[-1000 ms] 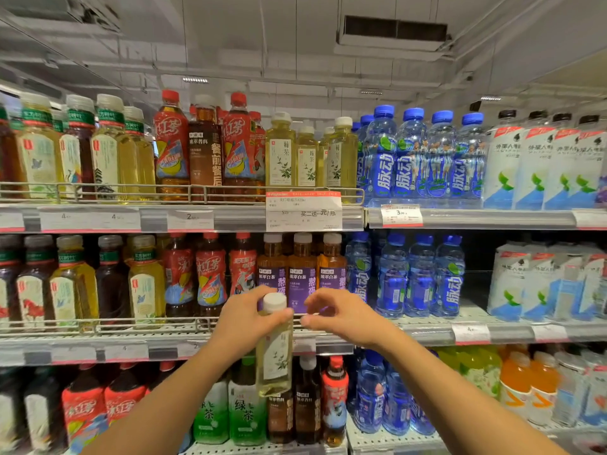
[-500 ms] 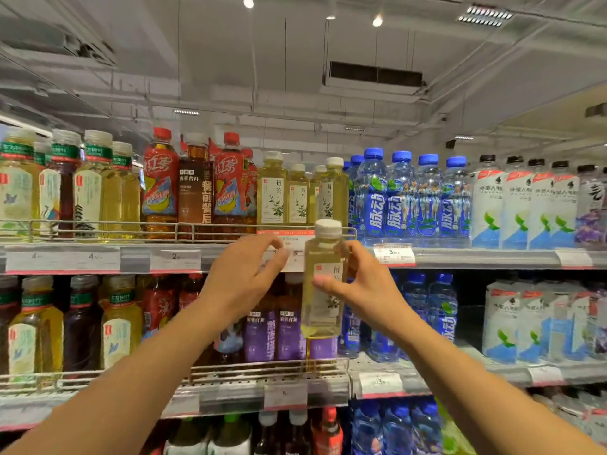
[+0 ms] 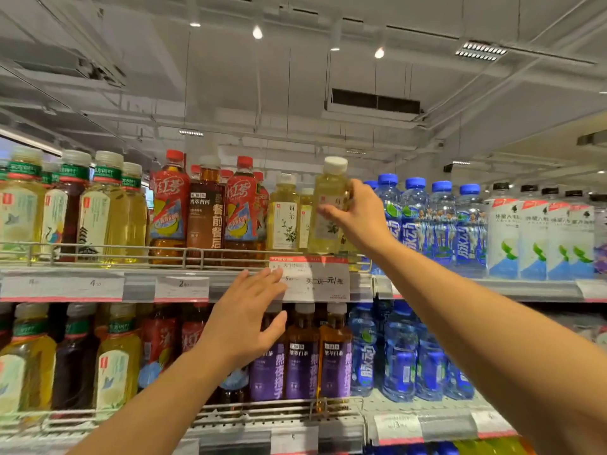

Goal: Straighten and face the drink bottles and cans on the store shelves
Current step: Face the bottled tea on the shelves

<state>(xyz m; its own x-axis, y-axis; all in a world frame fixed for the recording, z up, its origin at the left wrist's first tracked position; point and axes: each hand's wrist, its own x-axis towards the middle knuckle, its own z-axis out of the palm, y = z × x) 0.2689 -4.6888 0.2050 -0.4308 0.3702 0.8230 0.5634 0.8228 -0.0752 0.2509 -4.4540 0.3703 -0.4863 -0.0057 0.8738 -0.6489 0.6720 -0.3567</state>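
My right hand (image 3: 358,215) grips a pale yellow tea bottle (image 3: 330,205) with a white cap, held upright at the top shelf (image 3: 230,274), just right of two matching tea bottles (image 3: 285,215). Its base is level with the wire rail, above the white price sign (image 3: 312,279). My left hand (image 3: 246,315) hovers open below the shelf edge, fingers spread, holding nothing, in front of the purple-labelled bottles (image 3: 302,362) on the middle shelf.
Red-labelled tea bottles (image 3: 170,208) and a dark brown bottle (image 3: 205,211) stand left of the yellow teas. Blue-capped water bottles (image 3: 440,224) and white-labelled bottles (image 3: 538,234) fill the top shelf to the right. Green-capped teas (image 3: 95,205) sit far left.
The yellow tea bottle passed from my left hand to my right and rose from the lower shelf to the top shelf. My left hand let go and dropped away open.
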